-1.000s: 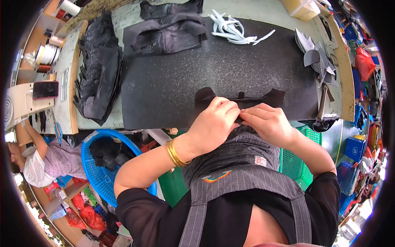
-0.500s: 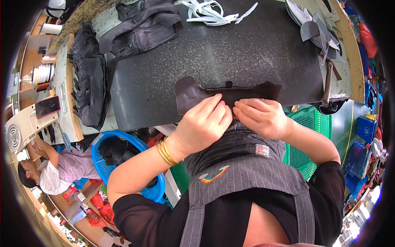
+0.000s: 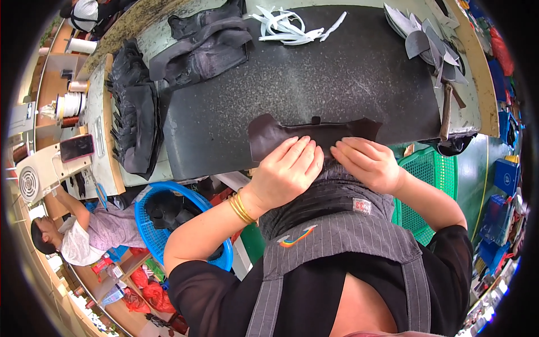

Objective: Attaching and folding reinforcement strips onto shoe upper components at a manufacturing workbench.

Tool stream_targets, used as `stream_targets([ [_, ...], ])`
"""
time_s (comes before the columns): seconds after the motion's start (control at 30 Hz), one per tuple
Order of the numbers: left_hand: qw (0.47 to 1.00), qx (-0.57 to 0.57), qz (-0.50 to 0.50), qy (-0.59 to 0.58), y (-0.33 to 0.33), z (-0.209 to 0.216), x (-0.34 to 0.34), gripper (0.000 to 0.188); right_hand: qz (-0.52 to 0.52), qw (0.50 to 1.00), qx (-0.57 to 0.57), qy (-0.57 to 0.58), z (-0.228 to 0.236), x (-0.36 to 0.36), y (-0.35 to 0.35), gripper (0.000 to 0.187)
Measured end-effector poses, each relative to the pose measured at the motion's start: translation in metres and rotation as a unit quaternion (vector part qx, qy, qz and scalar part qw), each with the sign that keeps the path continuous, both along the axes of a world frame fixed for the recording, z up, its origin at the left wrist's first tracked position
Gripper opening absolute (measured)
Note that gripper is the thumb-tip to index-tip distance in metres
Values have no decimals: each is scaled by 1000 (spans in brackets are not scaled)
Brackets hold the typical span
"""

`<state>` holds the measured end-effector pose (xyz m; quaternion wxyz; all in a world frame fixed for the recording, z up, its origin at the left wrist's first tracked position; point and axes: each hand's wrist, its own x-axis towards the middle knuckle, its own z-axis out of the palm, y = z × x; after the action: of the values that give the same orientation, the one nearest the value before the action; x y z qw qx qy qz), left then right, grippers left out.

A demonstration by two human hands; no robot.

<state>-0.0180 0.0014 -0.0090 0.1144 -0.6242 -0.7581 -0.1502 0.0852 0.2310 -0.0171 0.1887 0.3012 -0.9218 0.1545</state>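
Note:
A dark brown leather piece (image 3: pixel 266 136) with a shaped upper edge and a small tab lies along the near edge of the black work mat (image 3: pixel 314 67). My left hand (image 3: pixel 287 173) grips its lower edge near the middle, fingertips pressed together. Close beside it, my right hand (image 3: pixel 370 166) pinches the same edge, thumb under the fingers. The thumbs and the edge between them are mostly hidden by my fingers. Gold bangles (image 3: pixel 241 208) circle my left wrist.
Stacked black leather pieces (image 3: pixel 137 123) and more dark pieces (image 3: pixel 208 50) lie at the left. White strips (image 3: pixel 292 31) and grey cut pieces (image 3: pixel 424 42) sit farther back. A blue basket (image 3: pixel 147 224) and green crate (image 3: pixel 424 180) flank me. Another person (image 3: pixel 95 236) works at left.
The whole view has shifted slightly, so the table appears lower and farther right. My fingers have moved a little along the leather piece's edge, still gripping it.

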Motion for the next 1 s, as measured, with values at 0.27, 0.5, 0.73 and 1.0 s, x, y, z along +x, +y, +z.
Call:
stream_targets([
  [0.27,983,163,15,-85,-13,-27,0,29,2,998,-49,35,1,-7,7,45],
  [0.5,866,337,356,98,-119,17,-75,19,-127,983,-81,108,47,-43,1,26],
  [0.73,925,106,350,101,-116,16,-149,40,-90,989,-118,18,24,-96,-22,25],
  [1.0,917,-27,377,-127,-23,13,-246,41,-36,994,-92,55,-4,-238,-98,51],
])
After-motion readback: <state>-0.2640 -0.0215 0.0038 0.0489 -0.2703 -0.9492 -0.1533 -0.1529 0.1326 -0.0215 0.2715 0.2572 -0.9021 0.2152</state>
